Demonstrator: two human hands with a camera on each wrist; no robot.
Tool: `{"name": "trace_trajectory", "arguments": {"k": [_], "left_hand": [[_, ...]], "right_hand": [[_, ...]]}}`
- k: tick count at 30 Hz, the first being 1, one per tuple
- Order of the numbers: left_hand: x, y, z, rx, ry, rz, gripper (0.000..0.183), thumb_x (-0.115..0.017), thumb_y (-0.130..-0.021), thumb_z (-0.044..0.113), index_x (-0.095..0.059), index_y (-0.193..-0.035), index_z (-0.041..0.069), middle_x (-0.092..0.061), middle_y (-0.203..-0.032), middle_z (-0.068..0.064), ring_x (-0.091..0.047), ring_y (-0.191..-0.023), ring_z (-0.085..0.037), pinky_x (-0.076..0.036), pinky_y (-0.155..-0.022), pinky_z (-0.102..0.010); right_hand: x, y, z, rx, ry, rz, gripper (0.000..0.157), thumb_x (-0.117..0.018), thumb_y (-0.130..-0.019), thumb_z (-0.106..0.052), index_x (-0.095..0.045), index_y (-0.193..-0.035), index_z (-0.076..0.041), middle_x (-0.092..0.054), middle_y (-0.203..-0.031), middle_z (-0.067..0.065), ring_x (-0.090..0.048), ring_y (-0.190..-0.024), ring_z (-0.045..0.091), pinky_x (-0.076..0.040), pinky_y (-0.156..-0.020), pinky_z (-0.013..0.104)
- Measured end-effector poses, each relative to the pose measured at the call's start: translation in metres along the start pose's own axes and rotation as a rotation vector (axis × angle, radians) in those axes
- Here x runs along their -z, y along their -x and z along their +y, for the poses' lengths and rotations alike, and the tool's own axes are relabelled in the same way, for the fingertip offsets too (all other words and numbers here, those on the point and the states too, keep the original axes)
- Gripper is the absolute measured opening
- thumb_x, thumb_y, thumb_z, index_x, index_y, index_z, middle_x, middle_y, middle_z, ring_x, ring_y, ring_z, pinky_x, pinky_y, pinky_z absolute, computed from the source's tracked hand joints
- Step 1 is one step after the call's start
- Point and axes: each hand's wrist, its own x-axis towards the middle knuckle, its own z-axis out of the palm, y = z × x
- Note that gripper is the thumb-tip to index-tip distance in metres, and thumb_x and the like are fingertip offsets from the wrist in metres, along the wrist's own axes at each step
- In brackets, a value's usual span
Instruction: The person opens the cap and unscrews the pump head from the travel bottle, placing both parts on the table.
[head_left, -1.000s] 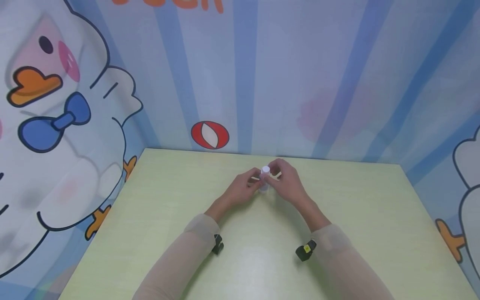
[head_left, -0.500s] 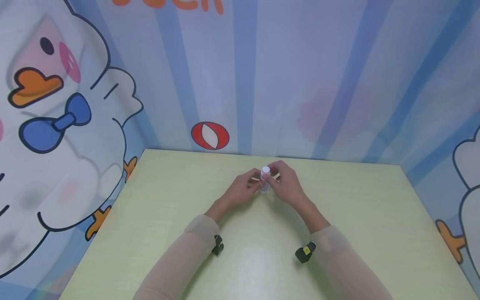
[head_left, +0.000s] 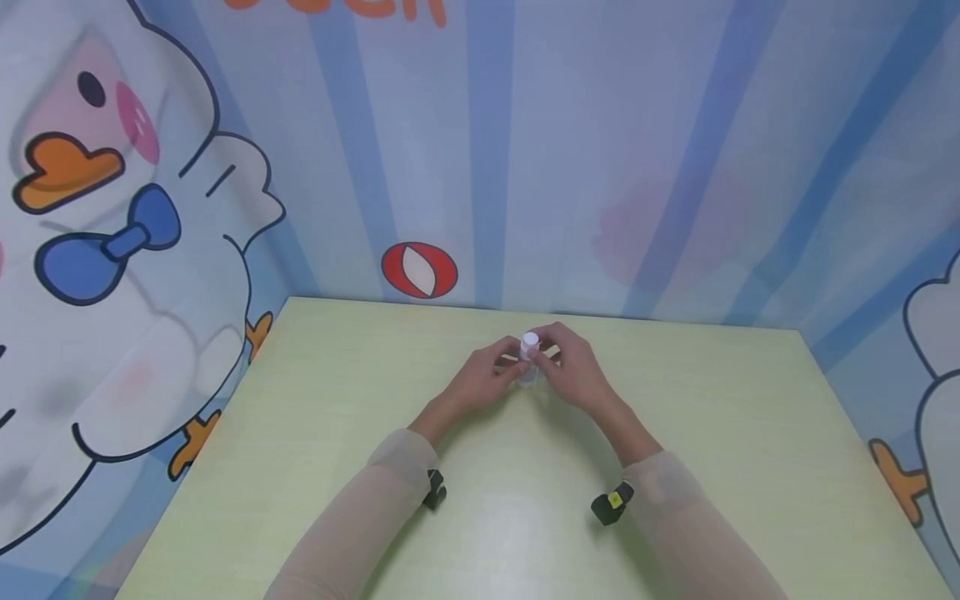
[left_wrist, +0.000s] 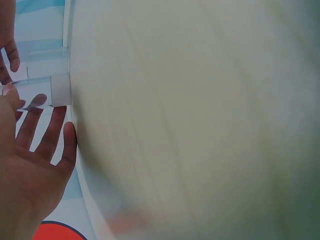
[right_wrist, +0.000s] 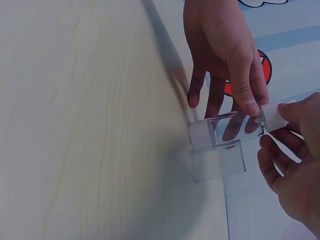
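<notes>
A clear bottle [right_wrist: 235, 126] with a white base stands upright near the table's back edge. Its white cap [right_wrist: 272, 117] is on top. My left hand [head_left: 483, 379] holds the bottle's clear body, thumb on the near side and fingers behind it. Thumb and fingers of my right hand [head_left: 576, 367] pinch the white cap. Right beside the bottle stands a clear cylindrical cover [right_wrist: 220, 161], which also shows in the left wrist view as a see-through cylinder next to the bottle; in the head view it is hard to make out.
The pale wood-grain table [head_left: 360, 367] ends just behind the hands, against a blue striped backdrop [head_left: 570, 167] printed with cartoon ducks and a red ball [head_left: 420, 270]. Small black wrist cameras hang by both sleeves, one by the right cuff [head_left: 612, 502].
My right hand's fingers have shifted slightly toward me and round the white cap. The left hand and the bottle have stayed in place.
</notes>
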Motion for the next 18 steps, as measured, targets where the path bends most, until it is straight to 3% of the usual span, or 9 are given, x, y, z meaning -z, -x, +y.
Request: {"name": "trace_trajectory", "arguments": {"k": [9,18], "left_hand": [[0.0001,-0.0006,-0.0002,-0.016,-0.001,0.003,0.034,-0.06,-0.108,0.046,-0.061,-0.135,0.025,-0.066,-0.14,0.001,-0.066,-0.129,-0.021,-0.054,-0.109,-0.041],[-0.0001,0.0001,-0.0005,-0.017,0.012,0.003,0.033,-0.06,-0.108,0.045,-0.061,-0.135,0.026,-0.066,-0.138,0.001,-0.066,-0.129,-0.021,-0.054,-0.11,-0.041]], "right_hand": [[-0.0014,-0.0003,-0.0047,0.008,0.018,0.047,0.037,-0.074,-0.101,-0.021,-0.063,-0.13,-0.001,-0.065,-0.125,0.016,-0.062,-0.115,0.038,-0.059,-0.089,0.049],[-0.0049,0.0002,-0.0061,-0.009,0.063,0.11,0.031,-0.077,-0.1,-0.027,-0.067,-0.117,-0.003,-0.068,-0.112,0.012,-0.063,-0.105,0.03,-0.059,-0.087,0.047]]}}
